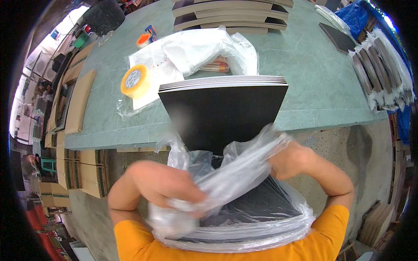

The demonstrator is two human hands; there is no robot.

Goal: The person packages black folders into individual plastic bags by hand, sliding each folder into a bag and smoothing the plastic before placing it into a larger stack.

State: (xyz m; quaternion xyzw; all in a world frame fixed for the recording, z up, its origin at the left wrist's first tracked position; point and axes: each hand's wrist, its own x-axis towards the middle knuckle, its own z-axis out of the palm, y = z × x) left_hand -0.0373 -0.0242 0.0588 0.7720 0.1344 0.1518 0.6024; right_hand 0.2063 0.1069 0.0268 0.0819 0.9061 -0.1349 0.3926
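Observation:
A stack of thin black boards [226,111] with pale edges stands at the table's near edge, its upper part bare. Lower down, clear plastic covers a dark surface close to my body. My left hand [167,185] is closed on the bunched mouth of a clear plastic bag [241,180], and is slightly blurred. On the other side my right hand [289,161] grips the same bag's edge, its fingertips partly hidden behind the film. The gathered film crosses in front of the boards between both hands.
On the green table [305,87] lie a roll of clear tape [134,81], white plastic bags [191,50] and an orange-and-blue tape dispenser [146,38]. Stacked boards [230,17] stand at the back; plastic-wrapped bundles [381,71] sit at the right. Brown cartons [91,174] are on the left.

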